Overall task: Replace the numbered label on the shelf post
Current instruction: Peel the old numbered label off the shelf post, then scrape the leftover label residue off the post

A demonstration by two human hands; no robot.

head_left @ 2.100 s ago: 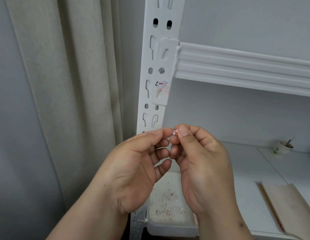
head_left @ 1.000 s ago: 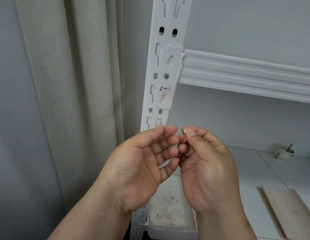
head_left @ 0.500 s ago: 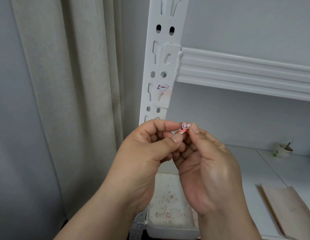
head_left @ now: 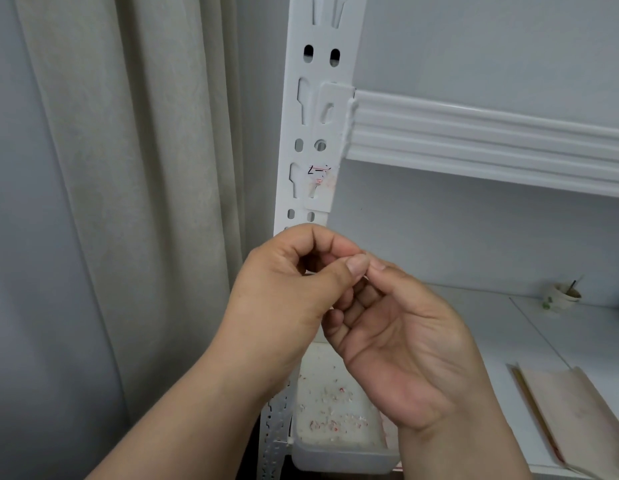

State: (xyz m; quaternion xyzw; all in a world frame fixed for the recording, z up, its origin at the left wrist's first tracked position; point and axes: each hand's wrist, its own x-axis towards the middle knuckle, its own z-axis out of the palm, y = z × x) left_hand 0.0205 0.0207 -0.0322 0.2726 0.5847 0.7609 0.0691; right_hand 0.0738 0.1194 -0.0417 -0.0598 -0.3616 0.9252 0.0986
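- Left hand (head_left: 283, 292) up in front of the shelf post (head_left: 318, 109), fingers curled in, thumb tip pressed vs. index tip in a pinch. Whatever sits in the pinch is hidden; can't tell if a scrap is held.
- Right hand (head_left: 405, 344) palm up, just right of the left hand, touching it at the fingertips; its thumb and index meet the left thumb at the same spot. Other fingers loosely bent. Can't tell what it grips, if anything.
- Old label (head_left: 320, 174) on the post, above the hands, just below the shelf rail (head_left: 474, 133): mostly scraped off, only black and red marks plus torn bits left on the bracket plate.
- White tray (head_left: 335, 455) on the lower shelf (head_left: 502, 327), near side, below the hands, w/ small red and white paper bits scattered inside.
- Tan folded paper (head_left: 578, 417) lies on the lower shelf at right.
- Small cup (head_left: 560, 296) w/ a stick in it at far right.
- Beige curtain (head_left: 128, 168) hangs left of the post.
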